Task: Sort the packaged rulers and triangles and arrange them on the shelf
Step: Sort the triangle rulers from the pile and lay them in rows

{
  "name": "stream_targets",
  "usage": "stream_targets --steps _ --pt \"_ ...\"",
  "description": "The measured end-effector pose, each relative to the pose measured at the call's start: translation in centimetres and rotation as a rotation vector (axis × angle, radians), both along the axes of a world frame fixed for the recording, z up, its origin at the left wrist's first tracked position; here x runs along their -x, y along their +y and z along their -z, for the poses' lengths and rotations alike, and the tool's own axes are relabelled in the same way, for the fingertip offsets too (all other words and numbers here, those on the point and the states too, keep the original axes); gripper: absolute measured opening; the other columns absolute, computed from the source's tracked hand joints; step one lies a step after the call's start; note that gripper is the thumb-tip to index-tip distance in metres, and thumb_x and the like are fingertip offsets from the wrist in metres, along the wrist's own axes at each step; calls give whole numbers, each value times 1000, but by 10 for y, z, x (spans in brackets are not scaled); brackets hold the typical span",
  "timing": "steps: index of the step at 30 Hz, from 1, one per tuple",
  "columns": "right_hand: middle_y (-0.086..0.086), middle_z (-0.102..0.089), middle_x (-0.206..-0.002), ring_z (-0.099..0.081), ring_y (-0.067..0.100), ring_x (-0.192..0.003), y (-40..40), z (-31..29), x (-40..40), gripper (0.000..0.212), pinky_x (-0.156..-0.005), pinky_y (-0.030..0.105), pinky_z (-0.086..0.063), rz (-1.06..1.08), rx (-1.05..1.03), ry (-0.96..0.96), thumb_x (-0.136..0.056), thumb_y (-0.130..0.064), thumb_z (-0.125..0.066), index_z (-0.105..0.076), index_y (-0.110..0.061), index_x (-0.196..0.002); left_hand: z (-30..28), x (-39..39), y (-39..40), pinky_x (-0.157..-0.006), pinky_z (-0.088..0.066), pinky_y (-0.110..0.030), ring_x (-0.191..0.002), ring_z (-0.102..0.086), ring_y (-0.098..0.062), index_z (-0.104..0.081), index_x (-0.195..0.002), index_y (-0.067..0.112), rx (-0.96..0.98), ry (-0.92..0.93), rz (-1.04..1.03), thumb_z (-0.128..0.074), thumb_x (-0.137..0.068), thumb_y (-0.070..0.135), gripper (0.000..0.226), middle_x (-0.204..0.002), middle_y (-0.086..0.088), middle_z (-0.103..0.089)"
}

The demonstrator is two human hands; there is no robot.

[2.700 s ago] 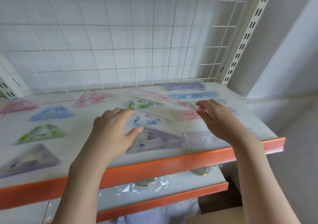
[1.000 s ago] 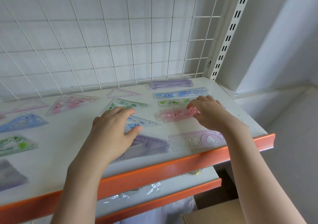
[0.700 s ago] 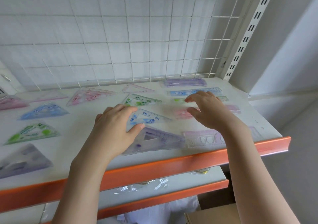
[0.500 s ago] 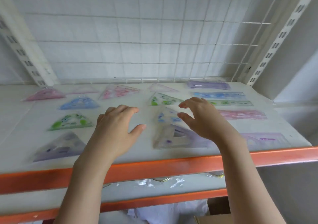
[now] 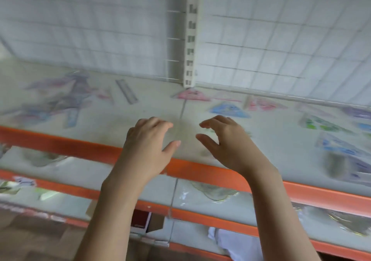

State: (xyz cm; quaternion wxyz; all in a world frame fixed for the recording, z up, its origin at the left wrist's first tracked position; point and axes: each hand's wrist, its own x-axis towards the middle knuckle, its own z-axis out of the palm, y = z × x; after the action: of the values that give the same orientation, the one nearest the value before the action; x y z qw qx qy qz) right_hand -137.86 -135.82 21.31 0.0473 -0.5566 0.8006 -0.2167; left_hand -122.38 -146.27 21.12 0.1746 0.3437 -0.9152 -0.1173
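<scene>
Over the near edge of the white shelf (image 5: 112,120), above its orange front lip, both hands hover side by side with a small gap between them. The left hand (image 5: 148,142) has its fingers loosely bent and thumb out to the right; its grip is open and has hold of nothing. The right hand (image 5: 226,140) is likewise loose, fingers curved downward and thumb pointing left, its grip open with nothing in it.

Sorted triangles lie flat on the right part of the shelf: a pink triangle (image 5: 191,95) at the far edge by the foot of the slotted upright post (image 5: 190,34), a blue triangle (image 5: 228,110) just nearer and to its right, another pink one (image 5: 265,104) further right, and a green triangle (image 5: 321,124) beyond that. More packages at the far right edge are too blurred to tell apart. On the left part of the shelf, well apart from the hands, sits a mixed heap of packaged rulers and triangles (image 5: 58,100), overlapping and blurred, with a single grey ruler (image 5: 126,91) lying diagonally just to its right. A wire grid panel (image 5: 281,30) backs the shelf. Below, a lower shelf (image 5: 90,170) carries blurred plastic-wrapped items.
</scene>
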Motion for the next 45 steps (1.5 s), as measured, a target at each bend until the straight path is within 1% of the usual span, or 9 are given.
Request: stream_targets --steps 5,10,21,30,35,39,42,43,45 --pt "2 -58 -119 -51 23 -112 -49 -1 -51 39 -96 38 -40 -66 -20 4 -91 -39 -55 -58 -16 -122 3 -56 -40 -96 -36 -37 -120 -43 -25 -55 -125 16 -3 -45 -80 -58 -87 39 45 -125 -1 -54" --pt "1 -57 -122 -50 23 -114 -81 -1 -67 39 -97 39 -40 -102 -41 19 -92 -38 -54 -57 -17 -124 4 -81 -64 -100 -34 -36 -123 -40 -22 -51 -129 17 -25 -57 -139 -54 -89 41 47 -130 0 -50" --pt "1 -51 -129 -45 25 -119 -123 8 -59 34 -99 36 -37 -78 -163 94 -97 -28 -44 -53 -20 -129 5 -86 -89 -100 -33 -33 -125 -37 -18 -47 -132 20 -36 -54 -239 -51 -91 42 47 -134 3 -46" --pt "2 -52 -128 -45 26 -116 -167 14 -65 35 -97 37 -38 -68 -185 101 -98 -19 -35 -54 -20 -128 9 -81 -136 -102 -33 -34 -125 -40 -20 -46 -134 18 -82 -62 -225 -49 -92 42 48 -135 2 -46" --pt "6 -53 -125 -46 28 -116 -204 10 -70 36 -96 36 -37 59 -234 76 -96 -29 -44 -52 -17 -129 5 -76 -182 -101 -34 -36 -124 -43 -23 -49 -131 16 -78 -72 -158 -53 -90 41 48 -132 -1 -49" --pt "10 -55 -115 -47 31 -113 -239 4 -71 40 -94 37 -40 206 -256 -3 -89 -35 -57 -56 -8 -118 4 -80 -215 -99 -36 -35 -122 -44 -23 -52 -128 20 -44 -82 -123 -54 -89 42 44 -131 2 -50" --pt "10 -55 -115 -48 30 -112 -266 -1 -68 41 -90 36 -42 298 -286 -67 -81 -32 -66 -58 -6 -111 2 -82 -235 -97 -36 -35 -120 -46 -25 -52 -128 20 -40 -86 -92 -54 -90 41 44 -130 1 -51" --pt "9 -56 -111 -49 30 -110 -274 -2 -67 36 -86 33 -42 318 -303 -85 -78 -30 -68 -61 -7 -105 1 -82 -241 -97 -37 -35 -119 -46 -25 -51 -129 19 -41 -88 -81 -54 -90 41 44 -129 0 -51" --pt "8 -55 -93 -50 30 -98 -288 0 -65 19 -70 28 -39 364 -337 -96 -72 -23 -70 -61 -9 -79 0 -82 -252 -97 -37 -36 -120 -46 -24 -50 -130 19 -49 -96 -56 -54 -90 40 45 -128 0 -52"
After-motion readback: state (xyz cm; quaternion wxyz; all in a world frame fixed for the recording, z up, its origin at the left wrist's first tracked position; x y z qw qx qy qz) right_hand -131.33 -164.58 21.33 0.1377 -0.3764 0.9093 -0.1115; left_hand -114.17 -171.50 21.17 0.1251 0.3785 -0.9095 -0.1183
